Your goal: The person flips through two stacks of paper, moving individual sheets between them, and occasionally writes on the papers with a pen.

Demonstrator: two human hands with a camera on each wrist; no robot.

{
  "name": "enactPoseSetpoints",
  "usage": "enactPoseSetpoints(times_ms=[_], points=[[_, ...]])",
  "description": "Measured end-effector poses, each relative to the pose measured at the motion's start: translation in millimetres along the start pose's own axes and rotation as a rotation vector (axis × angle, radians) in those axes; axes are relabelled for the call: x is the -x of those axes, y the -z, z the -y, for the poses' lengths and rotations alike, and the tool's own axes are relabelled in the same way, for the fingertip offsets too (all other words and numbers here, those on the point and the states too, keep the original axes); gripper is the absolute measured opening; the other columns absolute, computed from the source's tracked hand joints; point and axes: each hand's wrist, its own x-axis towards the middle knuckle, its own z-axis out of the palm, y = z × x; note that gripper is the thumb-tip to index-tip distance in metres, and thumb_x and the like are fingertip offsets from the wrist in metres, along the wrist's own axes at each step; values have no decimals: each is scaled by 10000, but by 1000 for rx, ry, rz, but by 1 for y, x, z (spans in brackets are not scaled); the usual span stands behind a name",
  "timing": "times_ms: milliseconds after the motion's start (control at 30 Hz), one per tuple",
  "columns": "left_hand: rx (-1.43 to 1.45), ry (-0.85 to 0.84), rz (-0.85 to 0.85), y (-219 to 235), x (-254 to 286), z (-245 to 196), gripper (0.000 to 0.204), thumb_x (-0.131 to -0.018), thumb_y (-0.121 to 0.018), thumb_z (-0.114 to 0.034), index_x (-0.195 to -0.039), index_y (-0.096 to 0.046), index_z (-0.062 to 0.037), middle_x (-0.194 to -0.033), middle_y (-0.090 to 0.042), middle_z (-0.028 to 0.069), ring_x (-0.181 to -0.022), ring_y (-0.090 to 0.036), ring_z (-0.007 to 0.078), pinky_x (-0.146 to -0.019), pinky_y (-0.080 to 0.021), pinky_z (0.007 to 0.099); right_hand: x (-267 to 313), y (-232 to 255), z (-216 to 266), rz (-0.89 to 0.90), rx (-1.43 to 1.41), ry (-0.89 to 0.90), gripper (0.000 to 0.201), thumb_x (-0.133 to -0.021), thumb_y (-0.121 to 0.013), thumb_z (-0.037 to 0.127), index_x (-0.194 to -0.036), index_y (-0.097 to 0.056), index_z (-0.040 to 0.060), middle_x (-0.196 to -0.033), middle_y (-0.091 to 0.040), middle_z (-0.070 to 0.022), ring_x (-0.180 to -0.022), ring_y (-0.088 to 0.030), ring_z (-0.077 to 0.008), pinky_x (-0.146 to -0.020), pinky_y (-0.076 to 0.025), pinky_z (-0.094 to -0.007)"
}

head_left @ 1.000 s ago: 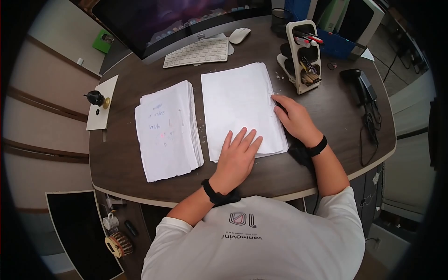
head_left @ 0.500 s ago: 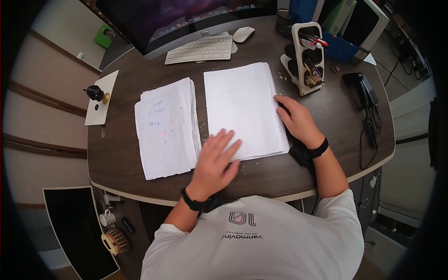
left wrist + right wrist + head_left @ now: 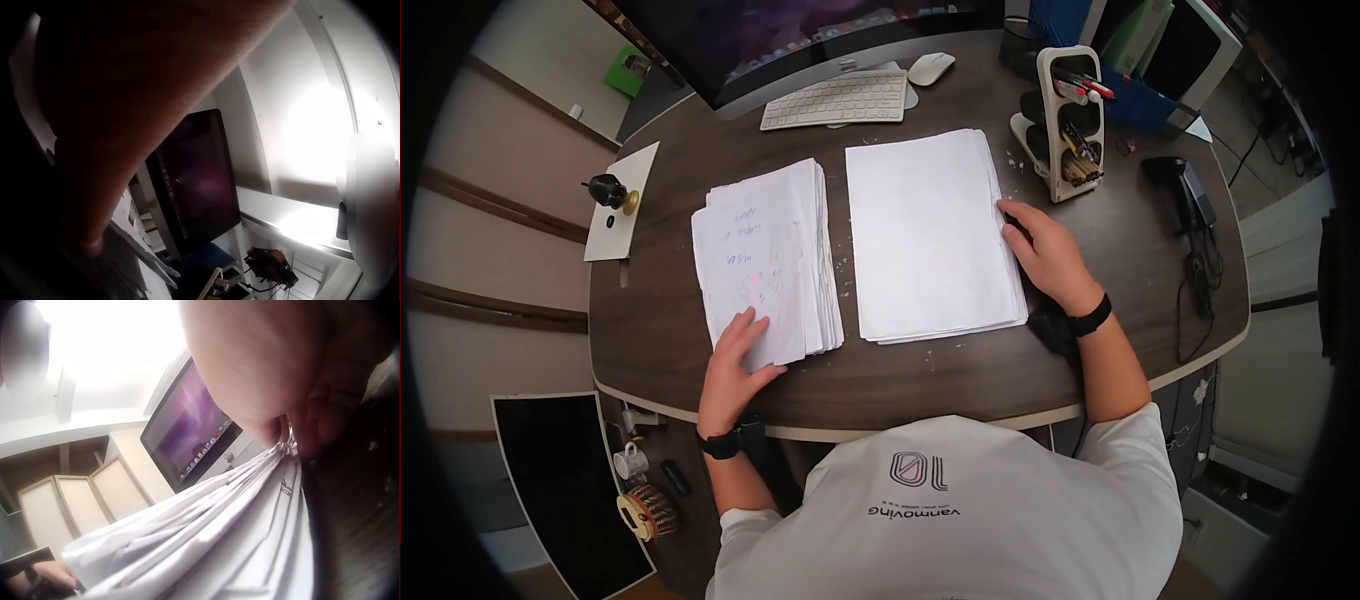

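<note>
Two stacks of paper lie side by side on the desk. The right stack of paper has a blank top sheet. Handwriting in blue and some red marks the top sheet of the left stack of paper. My right hand pinches the right edge of the blank stack; in the right wrist view its layered sheets bunch together at the fingers. My left hand is at the near left corner of the written stack, fingers loosely extended over the top sheet and thumb apart near the front edge.
Behind the stacks are a keyboard, a mouse and a monitor. A pen holder stands at the back right, near a black corded device. Paper scraps dot the dark desk. A white board bears a dark object at left.
My left hand has lifted off the blank stack and moved left to the near corner of the written stack. The right hand stays at the blank stack's right edge.
</note>
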Motion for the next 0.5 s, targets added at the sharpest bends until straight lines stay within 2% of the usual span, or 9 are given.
enactPoseSetpoints(times_ms=[33, 67, 133, 167, 233, 267, 333, 367, 500], points=[[40, 8, 33, 6, -2, -4, 648, -792, -866, -79, -1409, -675, -34, -1626, -527, 204, -1549, -442, 375, -1241, -376, 437, 0, 0, 0, 1, 2, 3, 361, -1031, -646, 150, -1363, -667, 11, -1341, -701, -225, -1211, -675, -411, -1027, -545, -437], [41, 8, 31, 6, -1, 2, 648, -792, -866, -79, -1409, -675, -34, -1626, -527, 204, -1549, -442, 375, -1241, -376, 437, 0, 0, 1, -1, 5, 4, 361, -1031, -647, 150, -1364, -668, 13, -1342, -701, -224, -1211, -675, -411, -1029, -544, -439], [86, -75, -12, 6, -4, 9, 459, -885, -819, -86, -1326, -716, -8, -1517, -633, 207, -1425, -584, 322, -1155, -459, 403, 0, 0, 1, -6, 7, 4, 361, -1030, -648, 150, -1364, -669, 15, -1344, -701, -224, -1212, -675, -412, -1030, -543, -440], [85, -76, -12, 6, -3, 12, 459, -885, -819, -86, -1326, -716, -8, -1517, -633, 207, -1425, -584, 322, -1155, -459, 403, 0, 0, 0, -5, 1, 0, 361, -1030, -648, 150, -1364, -669, 14, -1344, -701, -224, -1213, -675, -411, -1031, -543, -440], [210, 186, -34, 11, -4, 3, 259, -951, -767, -85, -1175, -758, 44, -1378, -729, 197, -1242, -695, 243, -1047, -520, 356, 0, -1, -1, -5, -9, -5, 361, -1030, -648, 151, -1363, -669, 14, -1344, -701, -224, -1214, -675, -411, -1032, -543, -440], [208, 186, -32, 10, -3, -3, 259, -951, -767, -85, -1175, -758, 44, -1378, -729, 197, -1242, -695, 243, -1047, -520, 356, 0, -1, -2, -5, -1, 5, 362, -1030, -649, 151, -1364, -668, 13, -1343, -701, -225, -1214, -675, -410, -1032, -543, -440], [88, 229, -161, 4, -4, -14, 198, -969, -758, -90, -1097, -774, 60, -1215, -792, 187, -1020, -756, 228, -928, -567, 337, 1, -1, -2, -7, 8, 14, 363, -1030, -649, 151, -1364, -667, 11, -1343, -701, -226, -1215, -675, -410, -1033, -543, -439], [88, 229, -160, 1, -4, -15, 198, -969, -758, -90, -1097, -774, 60, -1215, -792, 187, -1020, -756, 228, -928, -567, 337, 1, 0, 0, -4, 0, 5, 363, -1029, -651, 151, -1362, -669, 10, -1343, -701, -227, -1215, -675, -410, -1034, -543, -439], [59, -69, -163, -5, -6, 2, 190, -961, -762, -78, -1081, -773, 69, -1248, -779, 197, -953, -760, 240, -881, -580, 340, 0, 0, 1, -3, -13, 5, 362, -1025, -658, 154, -1355, -674, 8, -1343, -701, -230, -1215, -675, -412, -1035, -542, -439]])
